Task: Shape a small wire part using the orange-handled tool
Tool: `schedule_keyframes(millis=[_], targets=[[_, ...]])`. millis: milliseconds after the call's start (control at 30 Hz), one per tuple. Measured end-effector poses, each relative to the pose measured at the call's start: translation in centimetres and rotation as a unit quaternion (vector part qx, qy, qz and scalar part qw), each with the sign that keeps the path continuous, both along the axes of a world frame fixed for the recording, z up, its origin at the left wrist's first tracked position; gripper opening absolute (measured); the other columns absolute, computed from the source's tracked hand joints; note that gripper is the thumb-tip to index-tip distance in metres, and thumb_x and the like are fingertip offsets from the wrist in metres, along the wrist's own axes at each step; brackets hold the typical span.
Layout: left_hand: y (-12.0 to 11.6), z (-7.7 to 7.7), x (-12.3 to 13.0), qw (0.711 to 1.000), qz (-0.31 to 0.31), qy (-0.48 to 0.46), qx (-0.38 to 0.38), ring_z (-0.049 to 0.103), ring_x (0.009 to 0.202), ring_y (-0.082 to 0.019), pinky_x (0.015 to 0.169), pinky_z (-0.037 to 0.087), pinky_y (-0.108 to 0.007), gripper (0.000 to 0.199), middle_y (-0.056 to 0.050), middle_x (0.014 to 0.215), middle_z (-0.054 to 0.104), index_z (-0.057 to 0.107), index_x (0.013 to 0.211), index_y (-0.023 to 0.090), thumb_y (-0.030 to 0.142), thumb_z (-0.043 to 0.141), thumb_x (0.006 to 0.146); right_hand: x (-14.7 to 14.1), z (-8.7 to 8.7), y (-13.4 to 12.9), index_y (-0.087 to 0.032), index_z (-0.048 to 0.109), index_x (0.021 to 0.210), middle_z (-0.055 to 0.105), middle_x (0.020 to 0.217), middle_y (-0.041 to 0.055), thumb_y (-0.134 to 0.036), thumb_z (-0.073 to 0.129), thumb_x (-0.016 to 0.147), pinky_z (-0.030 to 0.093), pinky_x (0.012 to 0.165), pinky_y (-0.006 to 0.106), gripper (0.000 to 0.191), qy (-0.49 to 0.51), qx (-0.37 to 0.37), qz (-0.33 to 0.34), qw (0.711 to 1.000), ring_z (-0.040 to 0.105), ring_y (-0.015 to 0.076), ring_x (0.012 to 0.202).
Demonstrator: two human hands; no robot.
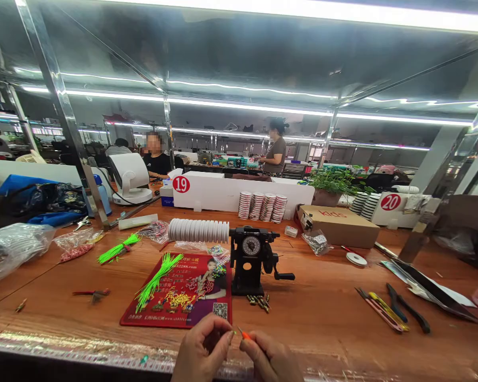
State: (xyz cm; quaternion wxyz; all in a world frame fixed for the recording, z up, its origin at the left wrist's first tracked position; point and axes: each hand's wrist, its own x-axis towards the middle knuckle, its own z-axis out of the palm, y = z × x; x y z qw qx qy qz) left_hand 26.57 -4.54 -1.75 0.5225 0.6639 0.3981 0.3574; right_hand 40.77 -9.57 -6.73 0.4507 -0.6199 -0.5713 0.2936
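At the front edge of the table my left hand is closed, thumb and forefinger pinching a tiny yellow-green piece too small to name. Close beside it, my right hand pinches a small orange piece with a thin dark point. That point faces the left fingertips; whether they touch, I cannot tell. Just beyond the hands lies a red printed mat, bearing gold beads and a bundle of bright green strands. Behind the right hand are several small brass-coloured metal parts.
A black hand-cranked winder carries a row of white spools. Cutters and a yellow-handled knife lie right. A cardboard box, stacked spools and a fan stand behind. Two people are farther back.
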Motion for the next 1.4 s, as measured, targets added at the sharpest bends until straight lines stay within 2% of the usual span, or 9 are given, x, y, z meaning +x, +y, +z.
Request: schedule_keyframes(millis=[100,233,400,500,667,833,1067,1267,1400], targets=[[0.1,-0.2,0.0,1.0,0.001,0.018,0.01,0.047,0.055,-0.013,0.052,0.038,-0.021,0.021,0.001,0.06,0.053,0.058,0.07,0.017,0.038,0.054,0.071,-0.3,0.3,0.2,-0.018,0.064,0.075,0.052,0.047,-0.0011,-0.066,0.029,0.076,0.027,0.04,0.021,0.06,0.004,0.01,-0.032,0.999,0.044,0.0117,0.041],[0.3,-0.3,0.1,0.999,-0.014,0.041,0.021,0.05,0.059,-0.015,0.054,0.04,-0.022,0.024,-0.001,0.064,0.057,0.058,0.071,0.017,0.04,0.052,0.072,-0.8,1.0,0.3,-0.021,0.064,0.078,0.062,0.062,0.0009,-0.054,0.038,0.08,0.036,0.052,0.02,0.042,-0.039,0.101,-0.069,0.992,0.056,0.0139,0.056],[0.1,-0.1,0.0,0.997,-0.013,0.059,0.047,0.051,0.061,-0.015,0.057,0.041,-0.022,0.026,-0.002,0.066,0.058,0.06,0.073,0.017,0.042,0.052,0.073,-1.1,1.3,0.7,-0.019,0.061,0.069,0.059,0.06,0.0008,-0.032,0.04,0.08,0.034,0.048,0.021,0.027,-0.153,0.153,-0.074,0.974,0.055,0.0131,0.052],[0.0,-0.2,0.0,0.998,-0.021,0.046,0.026,0.051,0.061,-0.015,0.058,0.041,-0.022,0.027,-0.002,0.066,0.058,0.06,0.073,0.017,0.043,0.052,0.073,-1.3,1.1,0.8,-0.019,0.061,0.068,0.06,0.059,0.0013,-0.026,0.04,0.077,0.033,0.048,0.022,0.024,-0.16,0.149,-0.088,0.972,0.054,0.0135,0.051],[0.0,-0.6,0.0,0.999,-0.034,0.008,-0.033,0.045,0.055,-0.012,0.051,0.038,-0.02,0.029,0.001,0.062,0.053,0.058,0.074,0.017,0.046,0.053,0.071,-1.6,1.7,1.0,-0.017,0.057,0.063,0.049,0.051,-0.0015,-0.031,0.04,0.069,0.027,0.047,0.023,0.023,-0.014,0.04,-0.089,0.995,0.043,0.0125,0.048],[0.0,-0.6,0.0,0.999,-0.027,0.0,-0.032,0.045,0.053,-0.012,0.049,0.038,-0.019,0.028,0.002,0.06,0.052,0.059,0.072,0.017,0.044,0.055,0.071,-1.5,2.2,1.2,-0.017,0.049,0.06,0.036,0.05,-0.0056,-0.037,0.042,0.064,0.024,0.046,0.022,0.021,0.168,-0.026,-0.028,0.985,0.032,0.0099,0.048],[-0.1,0.0,0.0,1.0,-0.022,0.021,-0.001,0.053,0.06,-0.016,0.056,0.042,-0.022,0.023,-0.003,0.066,0.062,0.061,0.071,0.017,0.039,0.055,0.072,-1.4,2.6,0.7,-0.016,0.053,0.062,0.046,0.053,-0.0032,-0.033,0.045,0.065,0.029,0.05,0.022,0.019,0.121,0.004,-0.054,0.991,0.04,0.0116,0.051],[-0.1,-0.3,-0.1,1.0,-0.012,0.009,0.0,0.049,0.053,-0.013,0.05,0.039,-0.02,0.02,0.001,0.059,0.056,0.06,0.069,0.018,0.038,0.056,0.071,-1.2,2.6,0.6,-0.016,0.057,0.066,0.048,0.051,-0.0041,-0.031,0.047,0.066,0.031,0.048,0.02,0.018,0.219,0.018,-0.011,0.976,0.042,0.0107,0.047],[-0.2,-0.2,-0.2,1.0,-0.007,0.019,0.01,0.05,0.056,-0.014,0.052,0.04,-0.02,0.02,0.0,0.061,0.056,0.06,0.07,0.018,0.038,0.056,0.071,-1.3,2.5,0.7,-0.014,0.06,0.067,0.05,0.052,-0.0035,-0.028,0.05,0.064,0.032,0.049,0.02,0.017,0.214,0.015,-0.02,0.976,0.042,0.0102,0.049]])
